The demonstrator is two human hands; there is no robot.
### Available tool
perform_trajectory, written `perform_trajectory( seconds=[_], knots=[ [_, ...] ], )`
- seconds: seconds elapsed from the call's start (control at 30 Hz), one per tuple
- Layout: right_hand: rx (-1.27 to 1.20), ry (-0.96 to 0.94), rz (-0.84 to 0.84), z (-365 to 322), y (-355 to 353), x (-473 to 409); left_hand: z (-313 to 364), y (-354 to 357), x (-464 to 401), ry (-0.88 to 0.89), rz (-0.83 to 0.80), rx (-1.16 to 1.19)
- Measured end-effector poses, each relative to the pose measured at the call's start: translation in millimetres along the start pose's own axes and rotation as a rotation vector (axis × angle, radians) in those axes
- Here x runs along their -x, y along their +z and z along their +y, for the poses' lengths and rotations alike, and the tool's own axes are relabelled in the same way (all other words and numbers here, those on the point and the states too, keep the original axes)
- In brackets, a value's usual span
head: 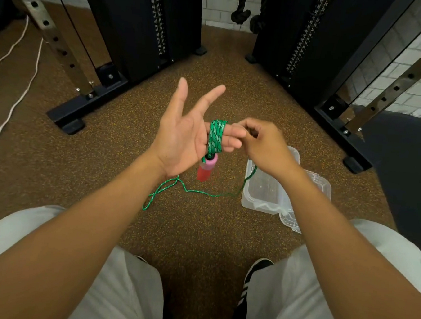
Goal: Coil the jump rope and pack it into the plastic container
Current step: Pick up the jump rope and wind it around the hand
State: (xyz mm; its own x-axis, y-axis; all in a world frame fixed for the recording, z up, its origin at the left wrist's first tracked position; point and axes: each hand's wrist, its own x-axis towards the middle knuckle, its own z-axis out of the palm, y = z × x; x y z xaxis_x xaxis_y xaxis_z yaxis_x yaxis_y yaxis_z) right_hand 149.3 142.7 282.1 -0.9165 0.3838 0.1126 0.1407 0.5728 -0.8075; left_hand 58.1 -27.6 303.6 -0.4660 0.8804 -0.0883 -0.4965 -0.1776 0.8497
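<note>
The green patterned jump rope [215,136] is wound in several turns around two fingers of my left hand [181,137], which is held palm up with thumb and forefinger spread. A pink and red handle [207,169] hangs below that coil. My right hand [267,145] is pinched shut on the rope just right of the coil. The loose rope [192,190] trails down from it, across the floor, ending in a loop at the left. The clear plastic container [262,187] lies on the floor under my right forearm, partly hidden.
Black weight-stack towers [148,27] stand left and right, with their base feet [66,116] on the speckled rubber floor. A white cord [15,103] runs along the far left. My knees and a striped shoe [248,285] are at the bottom.
</note>
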Motion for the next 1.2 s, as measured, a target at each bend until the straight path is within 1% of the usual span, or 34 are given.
perform_trajectory(
  seconds=[0.23,0.3,0.5,0.63,0.73,0.87,1.0,1.13,1.2],
  knots=[
    [0.167,0.027,-0.241,-3,45,14,7,-5,-2,0.050,0.053,0.227],
    [0.219,0.020,-0.281,-5,54,19,6,-7,-2,0.054,0.074,0.255],
    [0.361,-0.125,-0.251,-14,61,25,3,-15,-4,0.065,0.184,0.032],
    [0.380,-0.197,-0.201,-25,57,27,-2,-24,-5,0.075,0.250,-0.099],
    [0.380,-0.227,-0.189,-32,54,27,-4,-26,-6,0.085,0.279,-0.142],
    [0.333,-0.245,-0.172,-39,42,25,-2,-21,-4,0.068,0.259,-0.151],
    [0.254,-0.254,-0.140,-42,32,26,-5,-19,-4,-0.008,0.214,-0.209],
    [0.251,-0.262,-0.099,-40,24,22,-11,-16,-4,-0.018,0.216,-0.267],
    [0.252,-0.247,-0.069,-39,19,19,-13,-17,-4,-0.033,0.174,-0.271]
  ],
)
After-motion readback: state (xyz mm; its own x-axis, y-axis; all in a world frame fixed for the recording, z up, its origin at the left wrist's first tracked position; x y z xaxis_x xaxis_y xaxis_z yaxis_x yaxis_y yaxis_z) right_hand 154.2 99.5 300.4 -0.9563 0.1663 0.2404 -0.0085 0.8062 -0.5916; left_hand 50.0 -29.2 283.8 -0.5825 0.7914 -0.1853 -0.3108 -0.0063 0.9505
